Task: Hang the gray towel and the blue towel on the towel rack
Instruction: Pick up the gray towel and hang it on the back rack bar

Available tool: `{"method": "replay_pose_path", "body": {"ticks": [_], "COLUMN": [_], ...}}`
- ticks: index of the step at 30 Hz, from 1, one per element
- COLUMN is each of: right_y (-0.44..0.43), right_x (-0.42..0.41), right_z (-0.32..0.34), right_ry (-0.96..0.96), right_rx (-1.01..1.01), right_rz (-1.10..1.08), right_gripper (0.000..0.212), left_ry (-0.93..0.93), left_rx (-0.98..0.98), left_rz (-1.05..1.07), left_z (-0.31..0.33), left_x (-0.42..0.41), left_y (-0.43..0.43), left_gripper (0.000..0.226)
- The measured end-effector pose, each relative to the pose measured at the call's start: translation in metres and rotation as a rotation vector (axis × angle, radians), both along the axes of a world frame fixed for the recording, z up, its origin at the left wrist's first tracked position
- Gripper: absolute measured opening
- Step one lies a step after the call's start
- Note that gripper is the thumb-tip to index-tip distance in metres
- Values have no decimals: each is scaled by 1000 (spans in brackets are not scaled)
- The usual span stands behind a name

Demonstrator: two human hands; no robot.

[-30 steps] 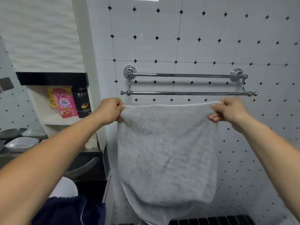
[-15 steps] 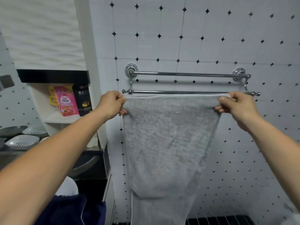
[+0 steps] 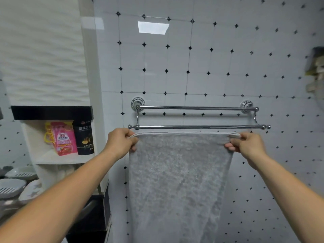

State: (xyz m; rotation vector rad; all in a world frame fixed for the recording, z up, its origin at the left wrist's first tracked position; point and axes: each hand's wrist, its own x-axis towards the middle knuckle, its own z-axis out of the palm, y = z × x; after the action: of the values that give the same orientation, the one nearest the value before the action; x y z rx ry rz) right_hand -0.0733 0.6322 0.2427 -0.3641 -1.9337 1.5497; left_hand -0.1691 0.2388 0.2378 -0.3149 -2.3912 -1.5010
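We grip the gray towel (image 3: 178, 181) by its two top corners: our left hand (image 3: 120, 142) is closed around the left corner, our right hand (image 3: 249, 146) pinches the right one between thumb and fingers. The top edge is stretched taut between them and the cloth hangs straight down out of view. That edge sits just below the front bar of the chrome towel rack (image 3: 198, 127), not laid over it. The rack's rear bar is higher, against the white tiled wall (image 3: 192, 67). To the left, a shelf (image 3: 57, 160) holds a pink pouch (image 3: 64, 138) and a black pouch (image 3: 84, 137).
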Motion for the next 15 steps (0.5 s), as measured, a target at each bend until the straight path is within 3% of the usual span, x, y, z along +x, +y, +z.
{"method": "replay_pose_path", "body": {"ticks": [3, 8, 15], "right_y": [3, 20, 54], "right_x": [-10, -40, -103], "right_z": [-16, -37, -38], "right_ry": [-44, -68, 36], "right_rx": [-58, -199, -549], "right_rz": [-19, -40, 65], "right_gripper": [18, 8, 12], "left_ry": [-107, -196, -218], "left_rx": [9, 219, 736], "left_rz": [58, 99, -19], "left_z": [-18, -44, -55], "left_x": [-6, -28, -71], "left_y": [10, 38, 76], "left_gripper": [14, 14, 7]}}
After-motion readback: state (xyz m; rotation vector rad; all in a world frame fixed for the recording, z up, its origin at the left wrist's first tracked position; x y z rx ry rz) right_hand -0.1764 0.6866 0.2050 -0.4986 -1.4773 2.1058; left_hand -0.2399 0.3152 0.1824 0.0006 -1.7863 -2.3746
